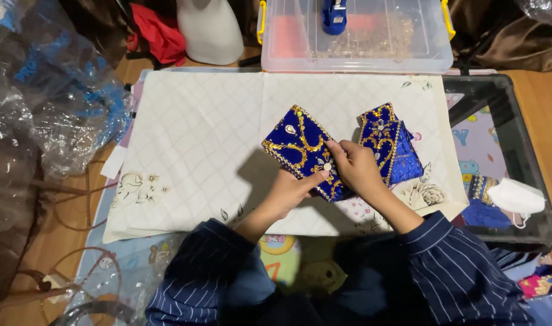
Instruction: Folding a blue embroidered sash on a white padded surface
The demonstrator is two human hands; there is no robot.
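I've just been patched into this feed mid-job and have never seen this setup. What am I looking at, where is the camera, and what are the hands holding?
There is no machine: these are one person's bare hands, filmed from a camera on their head looking down. Both hands hold a blue embroidered pouch with gold trim: the left hand supports it from below, the right hand pinches its edge. A second, similar pouch lies just beside it on a pale patterned cloth. Behind the cloth stands a clear plastic box with yellow latches. At right, a white face mask rests on a glass-topped table.
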